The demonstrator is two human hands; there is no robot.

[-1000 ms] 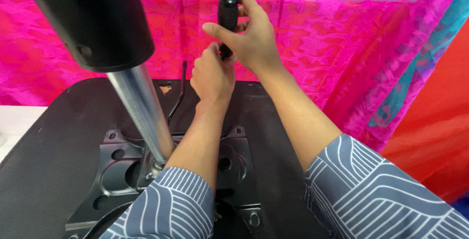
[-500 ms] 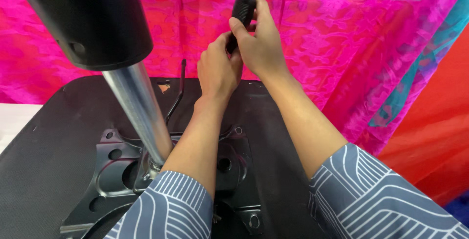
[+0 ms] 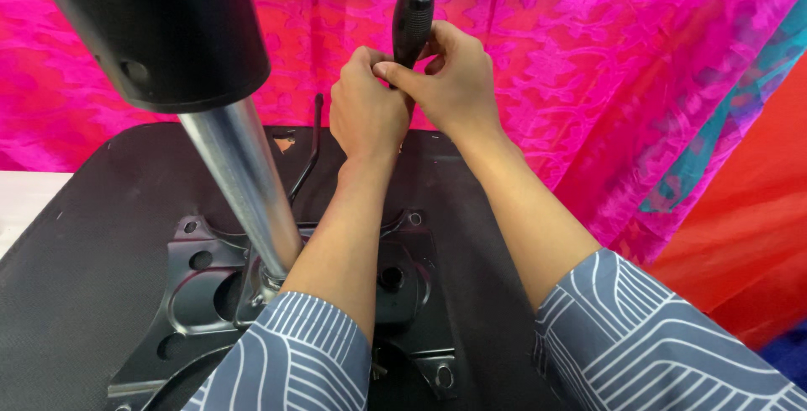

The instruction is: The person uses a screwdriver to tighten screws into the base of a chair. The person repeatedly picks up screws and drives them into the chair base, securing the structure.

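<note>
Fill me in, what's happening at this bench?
A person in grey patterned sleeves has both hands on a black tool handle held upright above an upturned black chair seat. The left hand wraps around the handle's lower part and the right hand grips beside it, fingers overlapping. The seat's black metal mounting plate faces up, with a chrome gas-lift column rising from it. A thin black lever sticks out behind. Pink patterned fabric hangs at the back.

Your arms reach forward, forearms bare. Left hand (image 3: 366,117) curled closed, right hand (image 3: 454,83) wrapped closed beside it, fingertips touching.
</note>
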